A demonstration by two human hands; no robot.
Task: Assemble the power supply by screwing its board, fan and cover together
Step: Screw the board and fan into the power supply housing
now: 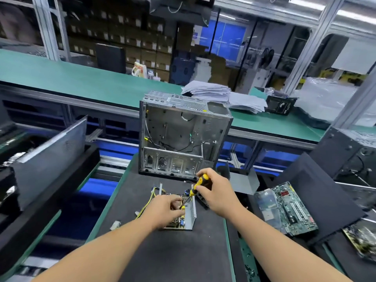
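Power supply steadied by left hand; right hand grips screwdriver.

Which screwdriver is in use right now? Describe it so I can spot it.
Start at the open metal computer case standing on the dark mat. Just below it, the right hand grips the screwdriver, tip down into the power supply. Its yellow-and-black handle stands out.

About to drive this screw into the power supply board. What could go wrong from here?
1. The yellow-and-black screwdriver meets the board at a slant; its tip may slip onto components.
2. The left hand has its fingers right beside the tip, so a slip could jab them.
3. The open silver metal power supply housing lies unclamped on the black mat and could shift.
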